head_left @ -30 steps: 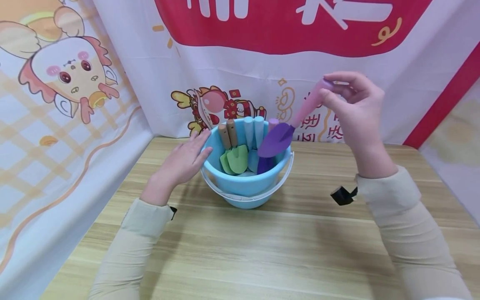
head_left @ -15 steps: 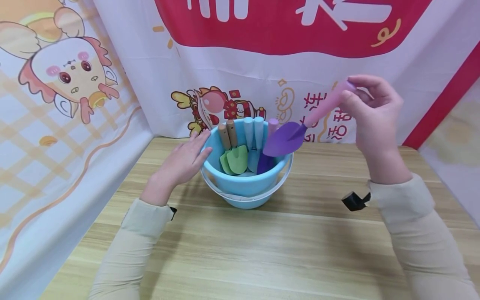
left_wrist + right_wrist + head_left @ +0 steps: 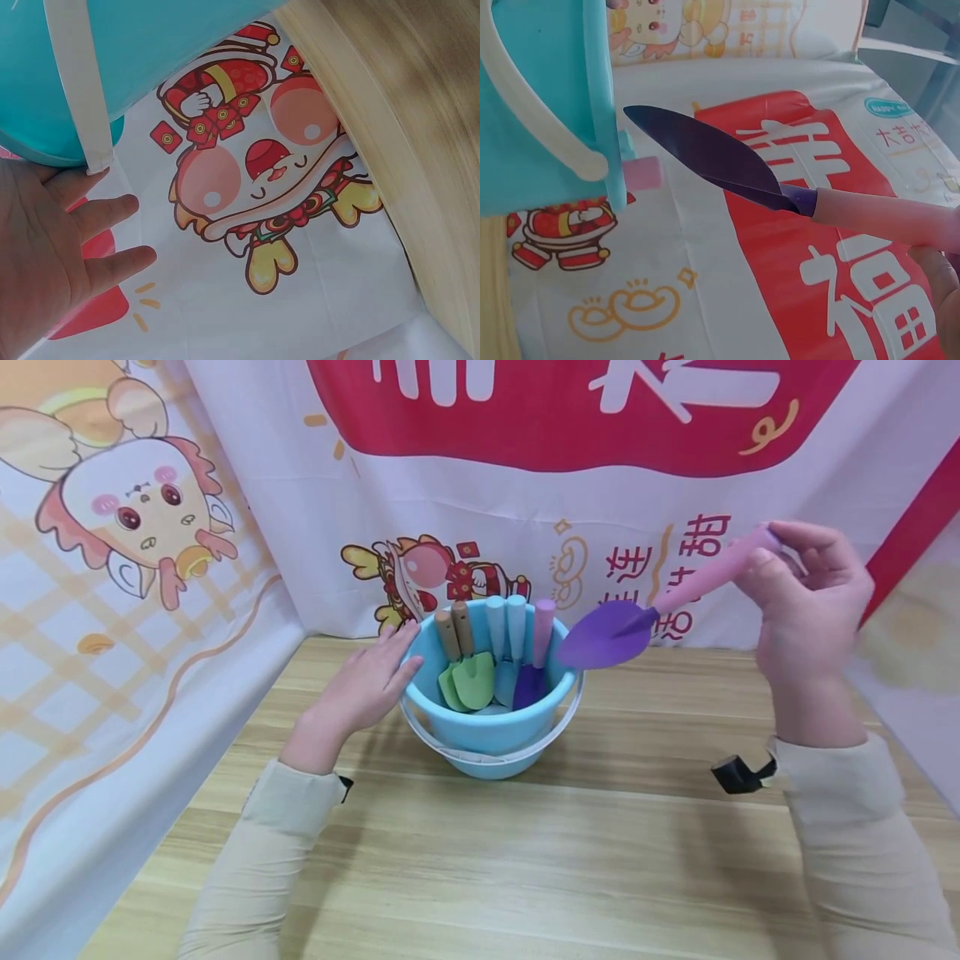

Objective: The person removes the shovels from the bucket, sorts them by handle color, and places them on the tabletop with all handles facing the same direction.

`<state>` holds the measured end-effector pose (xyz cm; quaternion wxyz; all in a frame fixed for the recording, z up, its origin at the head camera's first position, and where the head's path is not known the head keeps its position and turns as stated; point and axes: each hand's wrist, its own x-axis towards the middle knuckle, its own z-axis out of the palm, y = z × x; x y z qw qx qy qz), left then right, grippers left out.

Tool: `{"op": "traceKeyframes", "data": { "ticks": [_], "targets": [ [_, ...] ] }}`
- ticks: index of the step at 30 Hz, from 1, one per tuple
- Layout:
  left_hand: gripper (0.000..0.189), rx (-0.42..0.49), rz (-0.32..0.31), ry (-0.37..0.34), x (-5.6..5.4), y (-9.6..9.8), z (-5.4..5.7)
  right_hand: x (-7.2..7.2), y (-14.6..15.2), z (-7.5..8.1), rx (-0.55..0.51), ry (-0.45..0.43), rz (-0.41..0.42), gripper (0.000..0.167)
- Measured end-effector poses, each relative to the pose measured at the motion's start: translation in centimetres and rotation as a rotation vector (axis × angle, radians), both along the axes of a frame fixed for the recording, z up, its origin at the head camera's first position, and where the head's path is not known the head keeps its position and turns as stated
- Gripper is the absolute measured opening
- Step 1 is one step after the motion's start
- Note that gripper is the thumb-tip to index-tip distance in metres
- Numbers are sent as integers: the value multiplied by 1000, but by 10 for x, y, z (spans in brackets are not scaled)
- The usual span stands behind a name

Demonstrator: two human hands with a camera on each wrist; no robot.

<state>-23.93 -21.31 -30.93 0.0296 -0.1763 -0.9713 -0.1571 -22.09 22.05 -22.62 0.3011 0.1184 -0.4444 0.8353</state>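
Note:
My right hand (image 3: 813,593) pinches the end of the pink handle of a purple-bladed trowel (image 3: 609,633), up in the air to the right of a light blue bucket (image 3: 487,727). The blade points left, its tip overlapping the bucket's right rim in the head view. In the right wrist view the trowel (image 3: 720,161) shows a pointed blade. My left hand (image 3: 360,681) rests on the bucket's left rim, fingers straight. Inside stand green trowels (image 3: 474,681) with brown handles, light blue-handled tools (image 3: 516,627) and another purple tool (image 3: 542,647) with a pink handle.
The bucket's white handle (image 3: 498,758) hangs down at its front. It stands on a wood-grain table (image 3: 480,860), near a printed cloth (image 3: 300,518) hanging behind. Another cloth (image 3: 97,635) hangs at the left.
My right hand has moved right with the trowel, drawing its blade from over the bucket to the right rim. The left hand has stayed on the rim.

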Motion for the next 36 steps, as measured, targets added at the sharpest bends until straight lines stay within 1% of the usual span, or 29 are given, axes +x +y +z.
{"op": "traceKeyframes", "data": {
  "ticks": [3, 7, 14, 21, 26, 28, 33, 36],
  "targets": [
    [70, -2, -1, 1, 0, 0, 0, 0, 8, -3, -35, 20, -33, 31],
    [70, -1, -2, 3, 0, 0, 0, 0, 15, -8, -45, 61, -73, 31],
    [69, -2, 6, 0, -1, -1, 1, -1, 27, -17, -91, 100, -111, 32],
    [69, -4, 7, -2, -1, -1, 1, 0, 37, -23, -130, 76, -145, 31],
    [69, -3, 6, -7, -1, -1, 0, -2, 45, -29, -134, 62, -172, 31],
    [70, -3, 5, -8, 0, -1, 0, -4, 48, -32, -160, 63, -171, 30],
    [70, 1, 1, -1, 0, -1, 0, -10, 56, -40, -275, 57, -146, 27],
    [70, -2, 1, -1, 1, -1, 1, -13, 62, -46, -293, 32, -133, 28]
  ]
}}
